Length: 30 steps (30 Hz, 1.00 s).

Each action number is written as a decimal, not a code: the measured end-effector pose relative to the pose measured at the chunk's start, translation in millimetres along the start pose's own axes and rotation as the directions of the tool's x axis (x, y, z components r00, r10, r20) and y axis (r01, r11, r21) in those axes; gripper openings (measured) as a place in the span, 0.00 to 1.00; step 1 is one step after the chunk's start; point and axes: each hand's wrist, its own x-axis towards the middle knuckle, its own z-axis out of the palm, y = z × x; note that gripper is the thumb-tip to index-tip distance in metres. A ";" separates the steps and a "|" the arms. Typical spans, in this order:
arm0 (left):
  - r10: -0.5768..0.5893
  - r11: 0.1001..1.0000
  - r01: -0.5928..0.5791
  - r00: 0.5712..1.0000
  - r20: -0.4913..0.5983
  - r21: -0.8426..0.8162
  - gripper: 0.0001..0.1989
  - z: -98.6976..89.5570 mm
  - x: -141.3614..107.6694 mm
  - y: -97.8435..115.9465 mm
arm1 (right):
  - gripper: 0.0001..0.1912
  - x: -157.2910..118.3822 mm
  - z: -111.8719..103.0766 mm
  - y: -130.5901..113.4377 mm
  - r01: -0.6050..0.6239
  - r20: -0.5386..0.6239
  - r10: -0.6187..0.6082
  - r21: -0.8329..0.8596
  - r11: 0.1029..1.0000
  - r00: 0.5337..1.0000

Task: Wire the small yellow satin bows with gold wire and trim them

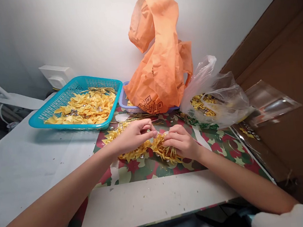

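Observation:
Yellow ribbon pieces (134,154) with small shiny beads lie in a heap on a camouflage-patterned sheet (144,172). My left hand (138,132) is above the heap, thumb and forefinger pinched together; what lies between the fingertips is too small to name. Just to its right, my right hand (180,141) has its fingers curled around the right part of the yellow ribbon pieces. The fingertips of both hands are close together.
A teal basket (68,126) of yellow pieces and gold wires stands at the back left. Behind the hands, an orange bag (161,76) rests on a purple basket (134,109). A clear plastic bag (228,98) sits at the right, near a brown cardboard panel (277,53).

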 end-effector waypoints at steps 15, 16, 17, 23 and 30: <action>0.154 0.863 -0.149 0.988 0.030 0.482 0.10 0.8 8.6 -0.4 | 0.15 -0.4 2.6 -1.2 -0.037 -0.155 0.046 0.059 0.998 0.987; 0.150 0.860 -0.149 0.988 0.038 0.488 0.10 -0.4 9.3 -0.2 | 0.14 -0.2 2.4 -1.1 -0.037 -0.156 0.046 0.064 0.997 0.987; 0.144 0.857 -0.149 0.988 0.049 0.494 0.10 -1.5 10.0 0.1 | 0.14 0.1 2.2 -1.0 -0.036 -0.160 0.047 0.069 0.997 0.986; 0.138 0.835 -0.172 0.985 0.104 0.522 0.07 -1.0 13.3 3.0 | 0.13 0.8 3.0 -0.5 -0.024 -0.185 0.041 0.093 0.995 0.982; 0.122 0.900 -0.177 0.980 0.160 0.397 0.10 9.5 15.6 -2.5 | 0.11 9.4 1.0 4.5 -0.079 -0.078 0.092 0.153 0.985 0.993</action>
